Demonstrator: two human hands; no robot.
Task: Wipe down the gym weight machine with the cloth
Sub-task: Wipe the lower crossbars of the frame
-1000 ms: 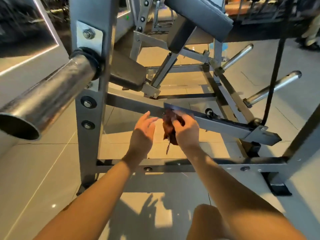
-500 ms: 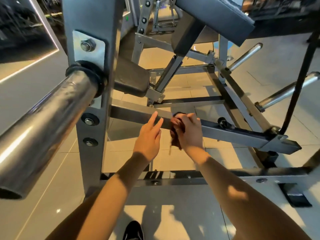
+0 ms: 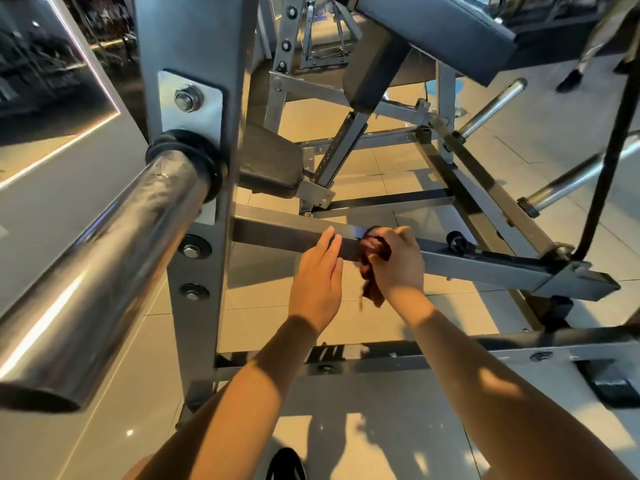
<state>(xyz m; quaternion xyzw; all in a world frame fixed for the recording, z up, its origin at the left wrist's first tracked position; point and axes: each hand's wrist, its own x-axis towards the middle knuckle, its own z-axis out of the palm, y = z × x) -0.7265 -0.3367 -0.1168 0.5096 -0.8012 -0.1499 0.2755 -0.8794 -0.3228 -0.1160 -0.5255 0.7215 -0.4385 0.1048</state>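
Observation:
A grey steel weight machine fills the view, with a slanted crossbar running from the left upright to a bracket at the right. My right hand grips a dark red cloth and presses it against the middle of this crossbar; the cloth's tail hangs below the bar. My left hand is flat and open, fingers together, its fingertips resting on the crossbar just left of the cloth.
A thick chrome weight sleeve juts toward me at the left from the bolted upright. Black pads hang above. Two chrome pegs stick out at the right. A low frame bar crosses the tiled floor. A person's foot stands far right.
My head has moved closer to the machine and lower. Both hands stay at the crossbar's middle; the right hand with the cloth has pressed onto the bar, and the left hand has settled on it.

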